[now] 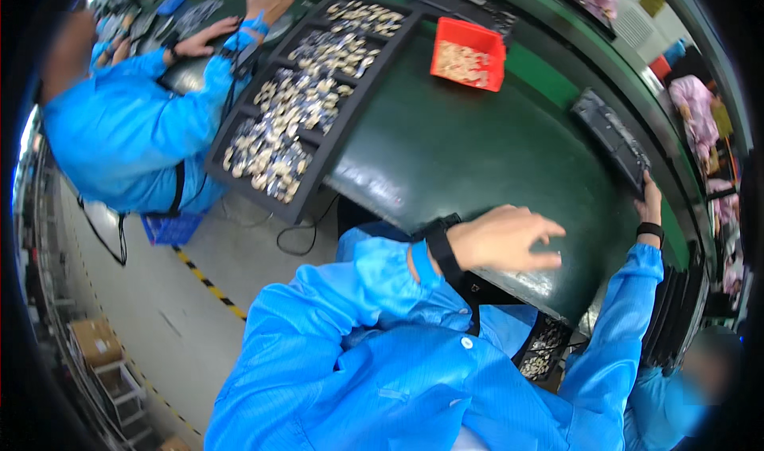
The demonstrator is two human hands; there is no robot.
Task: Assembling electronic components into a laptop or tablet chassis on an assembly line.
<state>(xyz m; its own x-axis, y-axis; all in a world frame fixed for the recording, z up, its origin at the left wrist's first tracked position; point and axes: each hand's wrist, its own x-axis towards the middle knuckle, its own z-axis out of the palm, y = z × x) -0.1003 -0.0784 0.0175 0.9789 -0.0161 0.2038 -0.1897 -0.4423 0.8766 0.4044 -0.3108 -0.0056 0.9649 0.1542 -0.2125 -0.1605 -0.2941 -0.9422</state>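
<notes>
My left hand (503, 239) hovers over the near edge of the green worktop (454, 148), its thumb and forefinger stretched out and apart with nothing clearly held. A black band circles that wrist. At the right side, my right hand (650, 202) grips the near end of a long black plastic part (611, 136), which lies slanted along the worktop's edge. Its fingers are partly hidden by the part. Further off stands a red bin (469, 53) holding many small pale pieces (461, 62).
A black compartment tray (338, 124) full of small cream and silvery pieces rests at the left. Beyond it works a person in a blue smock (135, 148). Another black part (465, 7) lies at the far edge. A second person's blue sleeve (660, 407) shows at lower right.
</notes>
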